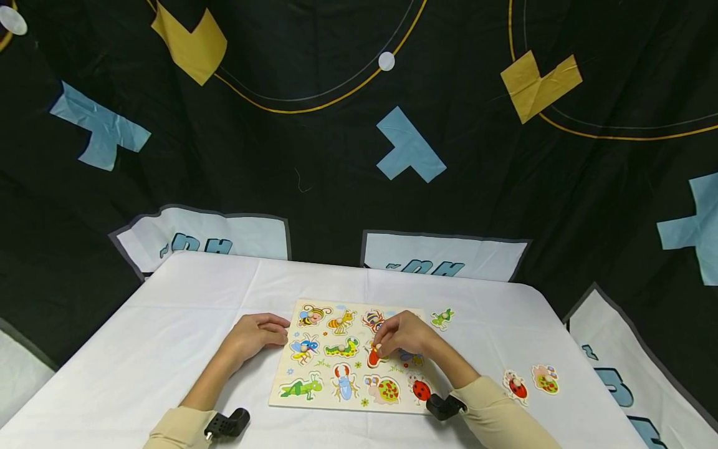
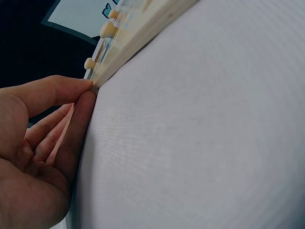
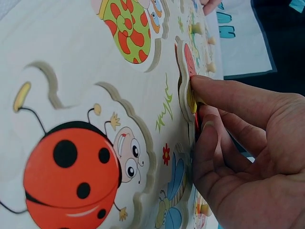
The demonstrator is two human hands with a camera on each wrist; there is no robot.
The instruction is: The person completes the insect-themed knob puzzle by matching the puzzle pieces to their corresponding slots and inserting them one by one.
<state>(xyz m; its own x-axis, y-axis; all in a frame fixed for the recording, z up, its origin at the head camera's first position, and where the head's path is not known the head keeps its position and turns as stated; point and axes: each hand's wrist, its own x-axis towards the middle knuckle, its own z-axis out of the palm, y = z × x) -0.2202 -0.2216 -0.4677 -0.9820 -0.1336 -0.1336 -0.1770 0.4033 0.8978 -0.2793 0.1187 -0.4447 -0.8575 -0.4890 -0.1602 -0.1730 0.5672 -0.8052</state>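
Note:
A wooden insect puzzle board (image 1: 277,393) lies on the white table. My left hand (image 1: 253,340) is at its left side; in the left wrist view its fingertips (image 2: 86,86) pinch the board's edge. Over the right middle part, my right hand (image 1: 405,333) holds a red insect puzzle piece (image 1: 373,357) between thumb and fingers. The right wrist view shows this piece (image 3: 189,59) at its matching recess, partly covered by the fingers; whether it lies flat is hidden. Near that hand are the ladybug recess (image 3: 78,167) and the snail recess (image 3: 127,28).
Loose on the table to the right of the board are a green insect piece (image 1: 442,318), a ladybug piece (image 1: 516,386) and a snail piece (image 1: 545,379). Knobbed pieces such as the caterpillar (image 1: 342,347) sit in the board. A black curtain (image 1: 325,187) hangs behind the table.

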